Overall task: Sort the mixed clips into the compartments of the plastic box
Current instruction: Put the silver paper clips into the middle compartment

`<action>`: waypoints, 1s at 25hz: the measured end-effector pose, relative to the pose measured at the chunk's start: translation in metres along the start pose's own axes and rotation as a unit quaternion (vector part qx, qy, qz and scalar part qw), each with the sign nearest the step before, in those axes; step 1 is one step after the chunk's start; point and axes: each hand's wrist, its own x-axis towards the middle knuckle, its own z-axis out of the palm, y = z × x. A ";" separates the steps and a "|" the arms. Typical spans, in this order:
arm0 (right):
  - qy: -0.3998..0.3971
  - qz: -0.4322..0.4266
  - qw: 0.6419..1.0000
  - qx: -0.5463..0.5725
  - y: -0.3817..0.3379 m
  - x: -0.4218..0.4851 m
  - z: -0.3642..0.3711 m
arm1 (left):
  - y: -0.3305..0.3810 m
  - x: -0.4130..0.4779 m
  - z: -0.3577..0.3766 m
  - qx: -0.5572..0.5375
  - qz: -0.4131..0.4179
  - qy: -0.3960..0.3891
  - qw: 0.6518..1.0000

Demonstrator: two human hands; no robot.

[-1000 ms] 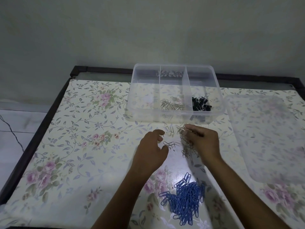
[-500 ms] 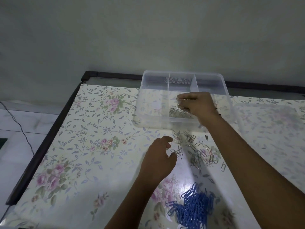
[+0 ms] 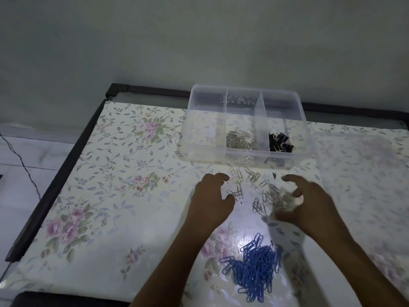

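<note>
The clear plastic box (image 3: pixel 185 138) stands at the far side of the table, split into three compartments. Silver paper clips (image 3: pixel 241 141) lie in its middle compartment and black binder clips (image 3: pixel 281 143) in its right one. Loose silver clips (image 3: pixel 259 197) are scattered on the cloth just in front of the box. My left hand (image 3: pixel 211 202) rests at their left edge, fingers loosely curled, thumb touching a small cluster. My right hand (image 3: pixel 309 203), blurred, hovers claw-like over the right part of the scatter, thumb and fingers apart. A pile of blue paper clips (image 3: pixel 254 276) lies nearer to me.
The box's clear lid (image 3: pixel 363 187) lies flat on the right of the floral tablecloth (image 3: pixel 115 196). A dark table frame (image 3: pixel 64 173) runs along the left and far edges. A thin cable (image 3: pixel 22 165) hangs beyond the left edge, and a wall rises behind.
My right hand went to the box's middle compartment and has come back over the loose silver clips. My left hand has stayed by the same cluster.
</note>
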 end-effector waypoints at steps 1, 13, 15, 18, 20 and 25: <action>-0.032 0.028 0.999 -0.017 0.008 0.000 0.006 | 0.000 0.000 0.000 0.003 -0.001 -0.001 1.000; 0.077 -0.099 0.962 0.241 -0.013 0.026 0.053 | -0.002 0.002 -0.001 0.020 0.013 0.019 1.000; 0.159 -0.145 0.957 0.196 -0.012 0.029 0.049 | -0.001 0.002 -0.002 0.014 0.014 0.021 1.000; 0.176 -0.115 0.972 0.100 0.003 0.028 0.058 | -0.002 0.002 -0.004 0.012 0.015 0.026 0.999; 0.080 -0.104 0.989 0.074 0.004 0.024 0.076 | -0.001 0.002 -0.005 0.011 0.015 0.031 0.999; 0.027 -0.230 0.973 -0.010 -0.018 0.034 0.104 | -0.001 0.003 -0.007 0.004 -0.007 0.058 0.998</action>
